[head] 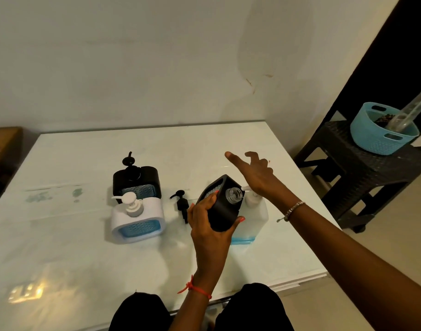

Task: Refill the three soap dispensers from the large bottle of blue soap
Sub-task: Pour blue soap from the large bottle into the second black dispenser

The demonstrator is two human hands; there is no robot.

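1. Head view, the only one. My left hand [204, 223] grips the black dispenser [222, 211]. The fingers [210, 200] curl over its mesh front and the thumb sits under the base. It is lifted off the worktop [85, 254] and tilted, with its long axis running from near-left to far-right. Its clear open neck [234, 194] faces up and right, pump off.
2. My right hand [257, 173] is spread wide, fingers straight, holding nothing. It hovers just above and behind the white pump of the large bottle [255, 218].
3. The large bottle stands upright near the worktop's right edge, just right of the held dispenser. Touching or apart: can't tell. Only a thin band of blue soap shows at its bottom.
4. Key relation: the bottle sits right below my right hand, so that hand is nearer to take it. The open neck already points toward the bottle.
5. A loose black pump [182, 205] lies just left of my left hand. The white dispenser [138, 220] and second black dispenser [136, 181] stand mid-worktop, pumps on.
6. No brand, label or writing is readable.
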